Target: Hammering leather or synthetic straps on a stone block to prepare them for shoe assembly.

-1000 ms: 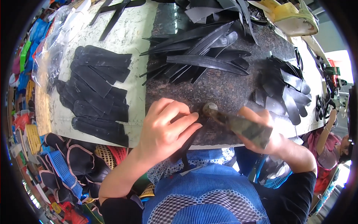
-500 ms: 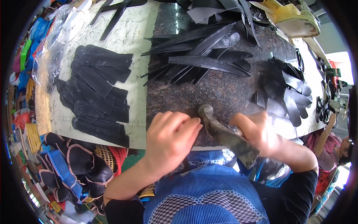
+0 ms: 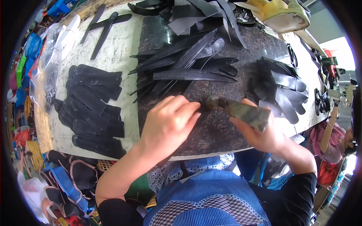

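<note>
My right hand (image 3: 260,132) is closed around a hammer (image 3: 247,113) with a worn metal head. The hammer's round face (image 3: 212,102) is tilted over the dark stone slab (image 3: 211,139), close to my left fingertips. My left hand (image 3: 167,118) is closed, thumb and fingers pressed together low over the slab; whatever they grip is hidden. Under the left wrist, a dark strip end (image 3: 164,162) shows at the table edge. Just beyond my hands lies a loose heap of long black strips (image 3: 188,73), some with folded edges.
Flat black pieces (image 3: 92,100) overlap in a pile at left; more shiny ones (image 3: 284,92) fan out at right. Black and grey scraps (image 3: 192,17) lie at the back, beside a yellowish container (image 3: 284,17). A blue basket (image 3: 66,184) stands below left. Another person (image 3: 332,141) is at far right.
The view has shifted, so the table's contents sit further left and the table edge lower. My right hand has turned the hammer from slanting toward me to lying more level across the slab.
</note>
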`<action>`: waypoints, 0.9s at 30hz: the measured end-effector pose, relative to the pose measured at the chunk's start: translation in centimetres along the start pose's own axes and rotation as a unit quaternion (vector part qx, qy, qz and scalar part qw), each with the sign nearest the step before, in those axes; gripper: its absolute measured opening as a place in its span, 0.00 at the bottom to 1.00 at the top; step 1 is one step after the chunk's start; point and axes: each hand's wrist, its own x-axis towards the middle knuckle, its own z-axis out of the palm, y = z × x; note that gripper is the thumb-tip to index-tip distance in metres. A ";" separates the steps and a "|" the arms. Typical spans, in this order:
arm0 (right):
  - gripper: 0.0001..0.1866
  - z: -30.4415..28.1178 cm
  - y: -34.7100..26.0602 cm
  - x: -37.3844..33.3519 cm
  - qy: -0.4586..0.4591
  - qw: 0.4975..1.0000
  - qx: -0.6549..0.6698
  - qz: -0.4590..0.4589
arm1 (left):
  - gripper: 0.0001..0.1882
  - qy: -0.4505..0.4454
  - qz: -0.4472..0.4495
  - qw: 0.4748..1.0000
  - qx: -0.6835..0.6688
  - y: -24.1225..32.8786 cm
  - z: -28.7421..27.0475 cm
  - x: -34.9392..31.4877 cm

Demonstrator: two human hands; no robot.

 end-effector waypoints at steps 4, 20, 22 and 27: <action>0.07 -0.2 -0.2 0.7 -0.008 0.995 0.077 0.060 | 0.14 -0.035 -0.020 0.996 -0.077 -0.2 -1.0 -0.5; 0.12 0.9 0.3 1.8 -0.030 0.996 0.085 -0.023 | 0.13 -0.054 -0.025 0.998 -0.023 0.9 -2.1 -2.0; 0.14 1.3 1.3 1.1 0.017 0.998 0.010 -0.056 | 0.12 -0.054 -0.025 0.998 -0.020 0.8 -2.1 -2.0; 0.11 1.1 0.3 1.1 -0.057 0.995 0.082 -0.027 | 0.09 -0.037 0.009 0.998 -0.054 -0.4 -1.8 -2.2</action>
